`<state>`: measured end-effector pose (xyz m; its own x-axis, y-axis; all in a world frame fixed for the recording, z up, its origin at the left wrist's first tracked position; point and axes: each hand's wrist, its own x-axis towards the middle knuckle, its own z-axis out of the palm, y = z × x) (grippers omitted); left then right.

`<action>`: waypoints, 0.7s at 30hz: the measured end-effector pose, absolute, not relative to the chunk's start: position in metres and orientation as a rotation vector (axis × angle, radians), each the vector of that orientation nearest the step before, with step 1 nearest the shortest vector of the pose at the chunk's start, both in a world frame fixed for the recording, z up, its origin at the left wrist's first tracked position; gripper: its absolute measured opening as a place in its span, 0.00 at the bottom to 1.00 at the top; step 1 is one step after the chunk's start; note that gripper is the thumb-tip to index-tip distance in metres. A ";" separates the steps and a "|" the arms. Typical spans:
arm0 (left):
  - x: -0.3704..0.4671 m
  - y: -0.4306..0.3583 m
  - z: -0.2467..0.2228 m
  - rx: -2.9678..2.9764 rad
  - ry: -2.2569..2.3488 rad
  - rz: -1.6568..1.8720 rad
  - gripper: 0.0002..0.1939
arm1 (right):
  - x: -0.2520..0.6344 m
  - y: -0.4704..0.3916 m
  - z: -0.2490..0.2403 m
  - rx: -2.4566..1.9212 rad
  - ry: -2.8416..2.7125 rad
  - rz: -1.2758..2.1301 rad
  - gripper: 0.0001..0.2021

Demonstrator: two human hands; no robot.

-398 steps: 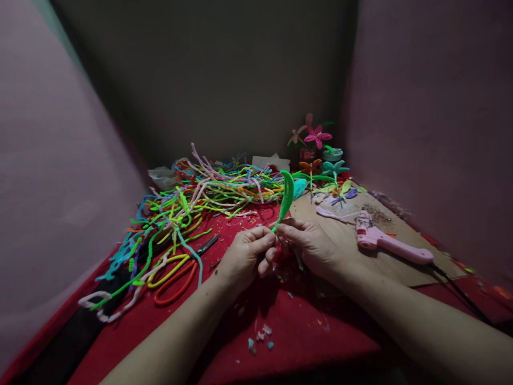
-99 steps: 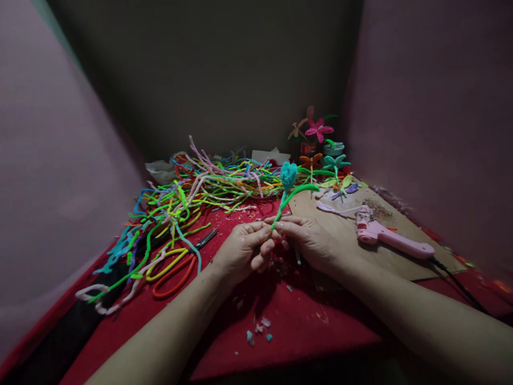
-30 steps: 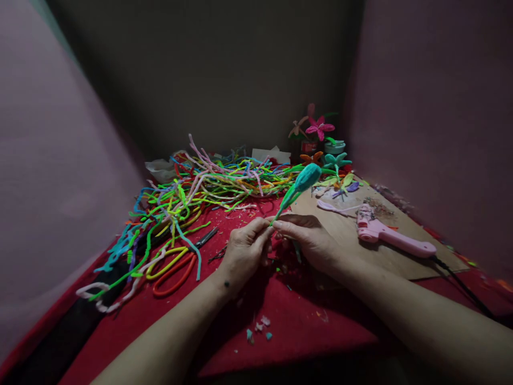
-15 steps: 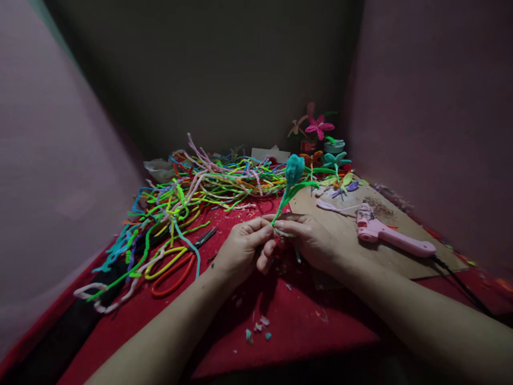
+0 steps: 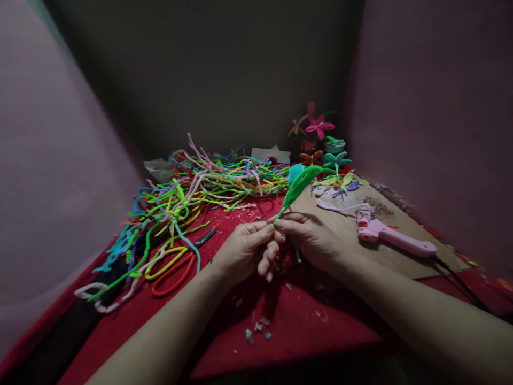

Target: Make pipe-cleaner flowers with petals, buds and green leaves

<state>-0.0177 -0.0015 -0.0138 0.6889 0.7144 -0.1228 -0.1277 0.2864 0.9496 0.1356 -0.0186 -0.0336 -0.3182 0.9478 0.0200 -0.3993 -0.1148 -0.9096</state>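
Between my hands stands a pipe-cleaner flower (image 5: 295,174), tilted to the right, with a teal bloom and a green stem. Its broad green leaf (image 5: 301,186) faces me and covers most of the bloom. My left hand (image 5: 245,247) pinches the stem low down between thumb and fingers. On the right of the stem, my right hand (image 5: 310,235) pinches the same spot, fingertips almost touching those of the left. The stem's lower end shows below my right hand, its middle hidden by fingers.
Tangled pipe cleaners (image 5: 224,179) heap at back left, with red-and-yellow-handled scissors (image 5: 176,278) in front. A pink glue gun (image 5: 395,238), its cord trailing right, lies on a brown board (image 5: 336,214). Finished flowers (image 5: 320,127) stand behind. Scraps (image 5: 258,327) dot the red cloth (image 5: 296,342).
The flower has turned in my fingers. Its leaf now faces me in front of the bloom, which earlier showed fully above the leaf. Both hands stay in nearly the same place.
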 end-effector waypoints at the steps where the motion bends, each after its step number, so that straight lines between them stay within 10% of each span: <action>1: -0.017 -0.002 -0.012 1.213 0.661 0.630 0.13 | 0.136 -0.018 -0.034 -0.762 -1.063 1.643 0.12; 14: -0.017 -0.009 -0.026 2.187 1.168 1.022 0.05 | 0.132 -0.012 -0.042 -0.909 -0.954 1.452 0.13; 21: -0.014 -0.010 -0.017 1.791 1.069 0.825 0.08 | 0.133 -0.015 -0.033 -0.844 -1.036 1.503 0.12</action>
<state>-0.0141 -0.0100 -0.0174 0.4119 0.9053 0.1041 0.3294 -0.2544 0.9093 0.1325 -0.0150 -0.0327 -0.1755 0.9843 0.0184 -0.3673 -0.0481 -0.9289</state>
